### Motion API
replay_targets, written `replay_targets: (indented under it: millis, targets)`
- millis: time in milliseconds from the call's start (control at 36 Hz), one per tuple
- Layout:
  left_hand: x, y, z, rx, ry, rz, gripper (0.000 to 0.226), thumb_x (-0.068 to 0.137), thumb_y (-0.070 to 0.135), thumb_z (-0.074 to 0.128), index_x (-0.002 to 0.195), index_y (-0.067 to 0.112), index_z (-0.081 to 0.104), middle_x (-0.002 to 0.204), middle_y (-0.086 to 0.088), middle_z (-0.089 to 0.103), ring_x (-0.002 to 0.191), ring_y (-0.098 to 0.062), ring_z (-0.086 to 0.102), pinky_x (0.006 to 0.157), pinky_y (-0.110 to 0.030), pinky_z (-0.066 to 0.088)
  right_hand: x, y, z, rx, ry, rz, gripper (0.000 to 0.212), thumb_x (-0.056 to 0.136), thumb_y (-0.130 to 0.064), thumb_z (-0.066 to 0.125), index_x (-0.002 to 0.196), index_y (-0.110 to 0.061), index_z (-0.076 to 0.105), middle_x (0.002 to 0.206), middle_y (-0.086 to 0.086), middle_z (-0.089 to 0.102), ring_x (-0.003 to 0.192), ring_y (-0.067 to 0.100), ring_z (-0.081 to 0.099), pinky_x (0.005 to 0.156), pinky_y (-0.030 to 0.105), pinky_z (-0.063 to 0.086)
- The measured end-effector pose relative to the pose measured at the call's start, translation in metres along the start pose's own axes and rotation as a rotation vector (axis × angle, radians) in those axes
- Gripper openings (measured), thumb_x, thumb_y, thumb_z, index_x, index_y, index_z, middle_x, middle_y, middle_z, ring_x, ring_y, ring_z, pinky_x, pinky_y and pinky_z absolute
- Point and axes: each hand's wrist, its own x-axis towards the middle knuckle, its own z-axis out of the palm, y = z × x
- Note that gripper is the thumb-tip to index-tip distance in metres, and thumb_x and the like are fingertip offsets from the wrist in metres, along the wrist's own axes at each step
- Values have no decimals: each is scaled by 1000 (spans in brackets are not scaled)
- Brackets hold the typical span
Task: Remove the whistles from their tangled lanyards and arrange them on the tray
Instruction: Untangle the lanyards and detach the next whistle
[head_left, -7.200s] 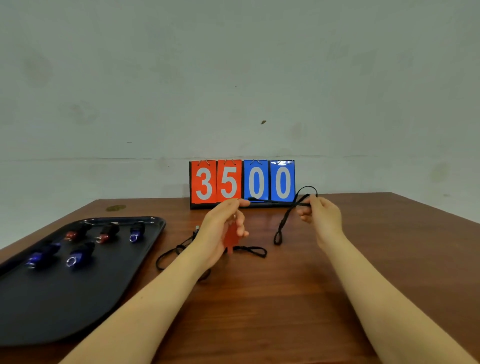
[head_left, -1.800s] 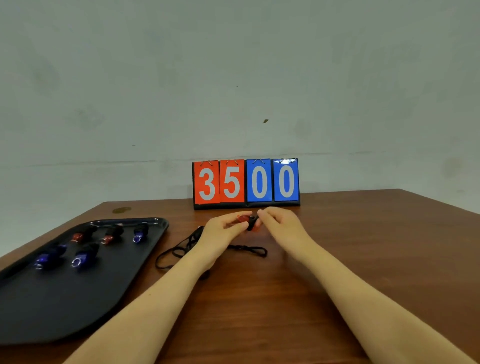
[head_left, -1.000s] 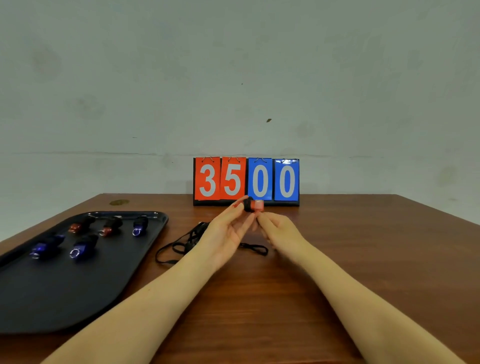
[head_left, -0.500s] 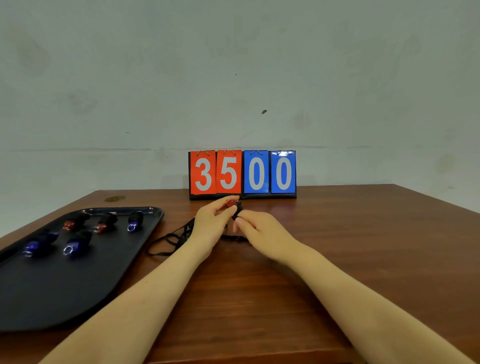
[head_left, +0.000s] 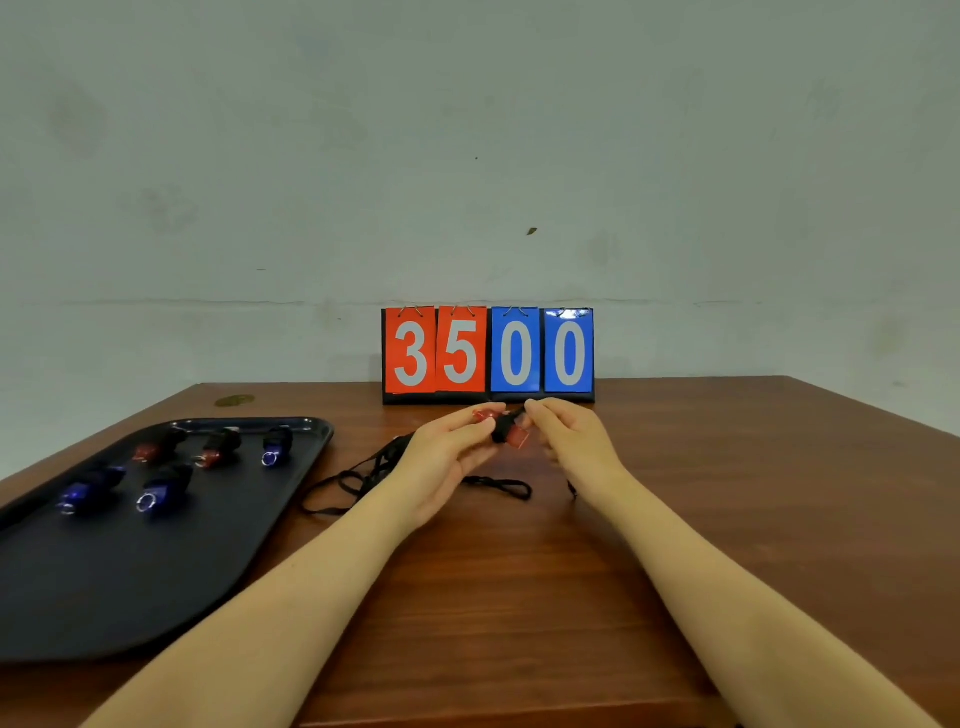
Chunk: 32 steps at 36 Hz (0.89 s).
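Note:
A red and black whistle (head_left: 506, 428) is held above the table between both hands. My left hand (head_left: 447, 457) pinches its red end with thumb and fingers. My right hand (head_left: 569, 439) pinches the black end from the right. A tangle of black lanyards (head_left: 363, 475) lies on the table under my left hand, with a loop (head_left: 501, 486) showing between my wrists. The black tray (head_left: 156, 545) at left carries several whistles: red ones (head_left: 215, 449) in the far row and blue ones (head_left: 158, 488) nearer me.
A flip scoreboard (head_left: 488, 353) reading 3500 stands at the back edge of the wooden table (head_left: 519, 597), against the wall. A small yellowish mark (head_left: 235, 400) sits at the back left of the table.
Both hands stayed together on the whistle and turned it; the red body now points right and lower. A lanyard my right hand held up long before is no longer raised.

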Motion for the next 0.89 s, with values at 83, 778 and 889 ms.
replay_targets:
  millis: [83, 778, 889]
  targets:
    - [-3, 3, 2, -124, -23, 2, 26, 97, 5, 50, 120, 7, 62, 117, -12, 69, 110, -18, 66, 92, -30, 54, 0, 1, -2, -4, -4, -2, 32, 98, -28, 51, 68, -23, 61, 50, -18, 54, 49, -5, 47, 59, 18, 33]
    - [9, -4, -7, 116, 289, 126, 30, 97, 15, 55, 126, 20, 62, 120, 2, 66, 113, -15, 62, 100, -37, 49, -6, 4, 20, -579, -301, -294, 20, 101, -31, 43, 83, -29, 51, 74, -15, 51, 69, 0, 49, 61, 15, 32]
    - [10, -3, -11, 472, 321, 189, 31, 96, 20, 57, 127, 22, 62, 118, 7, 64, 108, -10, 59, 93, -27, 49, -5, 3, 19, -643, -159, -324, 17, 101, -31, 42, 96, -26, 58, 85, -9, 61, 75, 4, 53, 66, 22, 37]
